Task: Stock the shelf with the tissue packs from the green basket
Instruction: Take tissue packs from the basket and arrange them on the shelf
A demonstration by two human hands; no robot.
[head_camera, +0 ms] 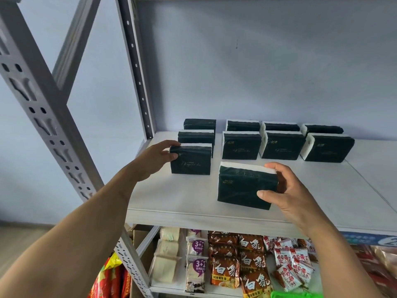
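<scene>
The white shelf [193, 198] carried ten dark green tissue packs, all standing on edge. Eight stood ungripped in four columns running front to back: two behind the left-held pack [196, 137], and two each in the second [241, 146], third [282, 145] and fourth [329, 148] columns.

The left hand [158, 157] gripped the front pack of the left column [191, 160], thumb on its front face and fingers curled over its top left corner. This pack stood on the shelf, just in front of the two packs behind it.

The right hand [285, 190] gripped the tenth pack [245, 186] at its right end, thumb on the front face and fingers over the top edge. This pack was tilted slightly (its lower edge lay near the shelf's front lip) and stood well forward of the second column.

The green basket [296, 295] showed only as a rim at the bottom edge of the view. The lower shelf [171, 287] held snack and noodle packets [225, 273]; their count could not be told. One grey slotted upright [43, 108] stood at the left.
</scene>
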